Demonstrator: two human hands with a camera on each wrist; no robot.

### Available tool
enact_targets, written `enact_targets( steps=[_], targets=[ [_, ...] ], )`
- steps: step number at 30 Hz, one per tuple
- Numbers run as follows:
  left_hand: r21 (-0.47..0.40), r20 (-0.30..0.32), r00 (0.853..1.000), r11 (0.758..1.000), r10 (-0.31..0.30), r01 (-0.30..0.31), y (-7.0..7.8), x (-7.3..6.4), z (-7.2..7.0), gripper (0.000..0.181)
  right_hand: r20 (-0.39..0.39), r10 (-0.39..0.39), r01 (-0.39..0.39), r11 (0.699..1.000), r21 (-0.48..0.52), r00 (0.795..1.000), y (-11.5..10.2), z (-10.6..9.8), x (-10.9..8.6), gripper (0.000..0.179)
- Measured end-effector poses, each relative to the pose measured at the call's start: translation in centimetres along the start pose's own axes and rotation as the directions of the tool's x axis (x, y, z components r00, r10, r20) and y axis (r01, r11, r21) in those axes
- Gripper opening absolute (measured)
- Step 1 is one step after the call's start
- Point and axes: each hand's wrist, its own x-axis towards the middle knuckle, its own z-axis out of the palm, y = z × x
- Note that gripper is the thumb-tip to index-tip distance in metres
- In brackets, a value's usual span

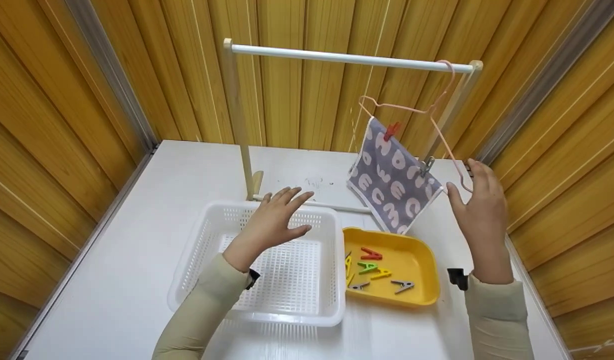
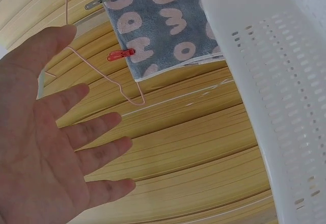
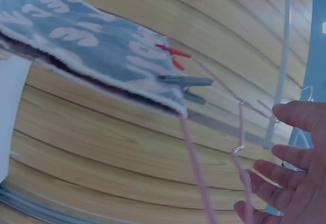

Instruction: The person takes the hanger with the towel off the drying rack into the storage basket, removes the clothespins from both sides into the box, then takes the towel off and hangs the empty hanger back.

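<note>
A pink wire hanger point(image 1: 404, 107) hooks over the right end of the white rail point(image 1: 337, 56) and hangs askew. Over its lower bar is folded a grey-purple towel with pale letters point(image 1: 394, 182). A red clothespin point(image 1: 392, 131) and a grey clothespin point(image 1: 427, 166) clip its upper edge. My right hand point(image 1: 482, 215), fingers spread and gripping nothing, is right beside the hanger's right corner; in the right wrist view the pink wire point(image 3: 242, 127) passes close by its fingertips. My left hand point(image 1: 267, 222) hovers over the white basket point(image 1: 339, 280) with straight, parted fingers, holding nothing.
A yellow tray point(image 1: 427, 270) next to the basket holds several clothespins, red, green, yellow and grey. The rack's wooden posts point(image 1: 237, 110) stand behind the basket on the white table point(image 1: 117, 240). Wood-patterned walls point(image 1: 282, 100) enclose the table.
</note>
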Motion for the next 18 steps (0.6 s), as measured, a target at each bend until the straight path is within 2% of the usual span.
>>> enact_targets(
  steps=[4, 9, 18],
  targets=[
    [-0.039, -0.003, 1.000, 0.999, 0.010, -0.010, -0.3, 0.4, -0.3, 0.068, 0.064, 0.089, -0.085, 0.995, -0.054, 0.994, 0.9, 0.1, 0.6, 0.054],
    [-0.095, 0.003, 1.000, 0.995, 0.023, -0.023, -0.8, 1.1, -0.5, 0.062, 0.112, 0.117, -0.105, 0.989, -0.106, 0.987, 1.5, 0.5, 1.2, 0.048],
    [-0.162, 0.013, 0.999, 0.986, 0.034, -0.032, -1.2, 2.1, -1.0, 0.062, 0.028, 0.071, -0.067, 0.990, -0.120, 0.997, 1.8, 1.3, 1.1, 0.033]
  ],
)
